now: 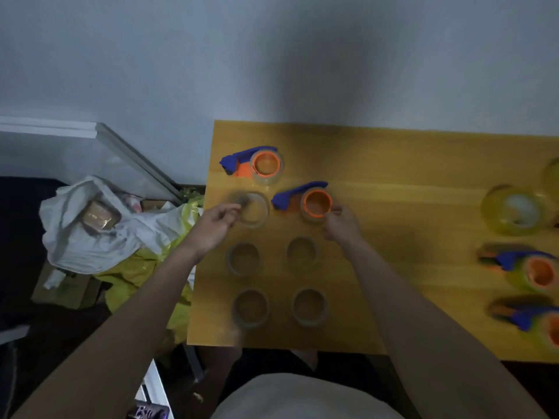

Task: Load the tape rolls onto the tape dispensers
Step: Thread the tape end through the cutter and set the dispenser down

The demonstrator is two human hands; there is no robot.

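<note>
A yellow wooden table stands against a pale wall. Near its left end, the left hand pinches the rim of a clear tape roll lying flat. Just to the right, the right hand pinches the roll loaded on a blue-and-orange dispenser. Another loaded dispenser sits behind. Four loose rolls lie nearer the person. Two more dispensers and a yellowish roll lie far right, blurred.
</note>
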